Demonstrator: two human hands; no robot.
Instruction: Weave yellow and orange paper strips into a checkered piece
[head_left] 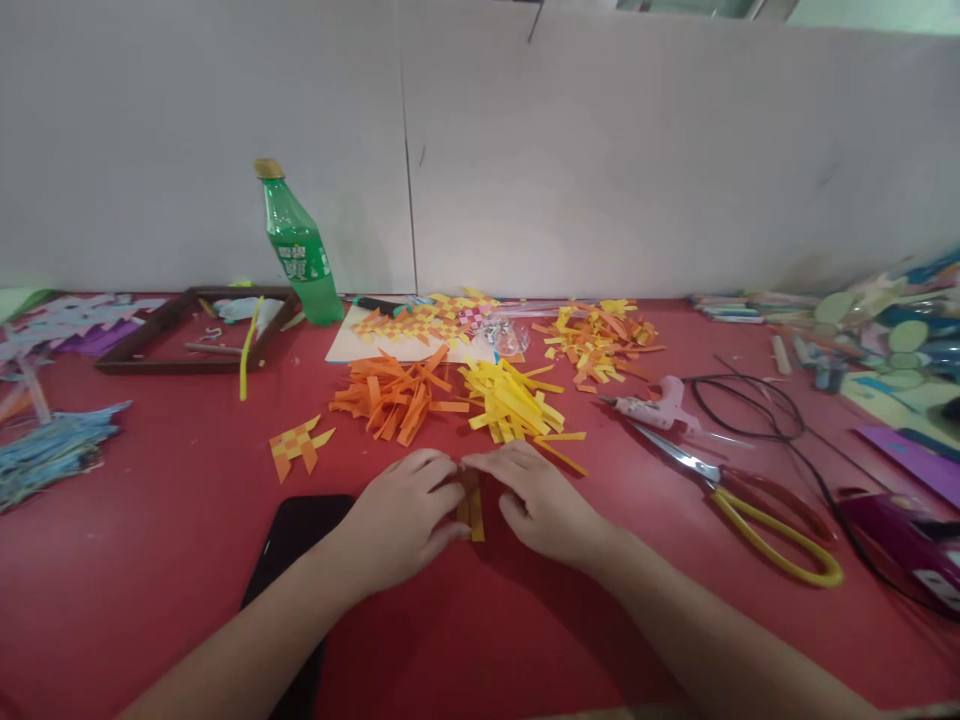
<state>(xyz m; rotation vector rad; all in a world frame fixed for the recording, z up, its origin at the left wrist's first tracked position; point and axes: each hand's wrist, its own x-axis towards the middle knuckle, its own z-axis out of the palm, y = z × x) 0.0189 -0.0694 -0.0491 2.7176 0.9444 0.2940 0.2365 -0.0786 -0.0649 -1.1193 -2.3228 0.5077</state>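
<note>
My left hand and my right hand rest close together on the red table, fingertips meeting over a few yellow and orange paper strips. Both hands have their fingers curled and pinched on these strips, which lie flat on the table between them. Just beyond my hands lie a pile of orange strips and a pile of yellow strips. A small woven orange-yellow piece lies to the left of the piles.
A black phone lies under my left forearm. Scissors with yellow handles, a pink glue gun and a black cable lie right. A green bottle, a brown frame and woven sheets stand behind.
</note>
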